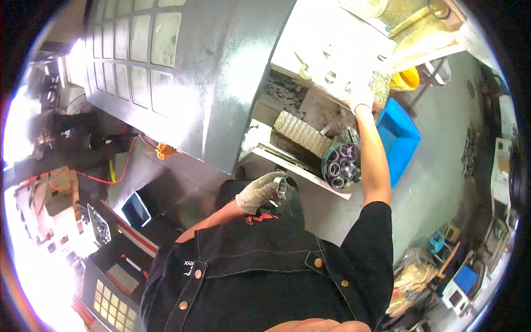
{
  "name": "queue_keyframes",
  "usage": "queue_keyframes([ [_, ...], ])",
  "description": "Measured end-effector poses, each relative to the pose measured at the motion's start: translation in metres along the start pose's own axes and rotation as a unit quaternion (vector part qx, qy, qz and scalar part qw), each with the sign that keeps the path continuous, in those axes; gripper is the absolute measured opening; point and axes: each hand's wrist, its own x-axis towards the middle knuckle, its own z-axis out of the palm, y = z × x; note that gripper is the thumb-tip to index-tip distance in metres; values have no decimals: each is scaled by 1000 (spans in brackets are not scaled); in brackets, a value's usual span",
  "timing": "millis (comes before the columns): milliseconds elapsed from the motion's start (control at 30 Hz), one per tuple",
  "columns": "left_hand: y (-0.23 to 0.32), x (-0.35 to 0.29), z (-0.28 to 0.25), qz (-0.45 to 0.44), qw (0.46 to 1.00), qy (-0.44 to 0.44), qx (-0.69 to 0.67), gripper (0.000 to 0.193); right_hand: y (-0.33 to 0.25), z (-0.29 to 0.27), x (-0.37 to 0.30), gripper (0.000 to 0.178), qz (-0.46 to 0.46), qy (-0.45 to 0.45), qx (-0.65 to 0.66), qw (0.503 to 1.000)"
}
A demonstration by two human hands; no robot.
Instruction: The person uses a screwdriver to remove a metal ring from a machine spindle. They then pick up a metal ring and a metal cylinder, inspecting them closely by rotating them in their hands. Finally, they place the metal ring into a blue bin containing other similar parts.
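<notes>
My left hand, in a pale work glove, is closed around a short metal ring in front of my body. My right arm stretches forward past the machine's edge, and my gloved right hand is over the brightly lit work surface. Glare washes out its fingers, so whether they hold anything is hidden. Small ring-shaped parts lie on that surface, left of the hand. Beneath my right forearm stands a round container filled with several similar metal rings.
A large grey machine cabinet with a windowed panel rises at front left. Beside my right forearm is a blue bin, with a yellow bucket beyond it. A ribbed block lies left of the rings. An orange cable runs at left.
</notes>
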Motion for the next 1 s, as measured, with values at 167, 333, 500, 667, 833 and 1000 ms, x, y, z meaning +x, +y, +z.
queue_keyframes([
  [167, -7, 16, 5, 36, 998, 47, 6, 57, -17, 11, 36, 52, -45, -11, -4, 999],
  [333, -7, 21, 15, 83, 994, 64, -42, 55, -15, 13, 38, 49, -46, -34, 35, 998],
  [500, -7, 18, 22, 95, 992, 64, -56, 59, -18, 5, 41, 46, -32, -35, 95, 994],
  [667, -12, 11, 18, 76, 996, 52, -6, 60, -29, -23, 24, 43, 62, -31, 443, 894],
  [833, -10, 14, 8, 59, 998, -7, 18, 56, -52, -71, -68, 35, 69, -143, 931, 328],
  [1000, 14, 0, 18, 26, 996, -81, 11, 55, -95, -124, -181, 24, 15, -109, 976, 187],
])
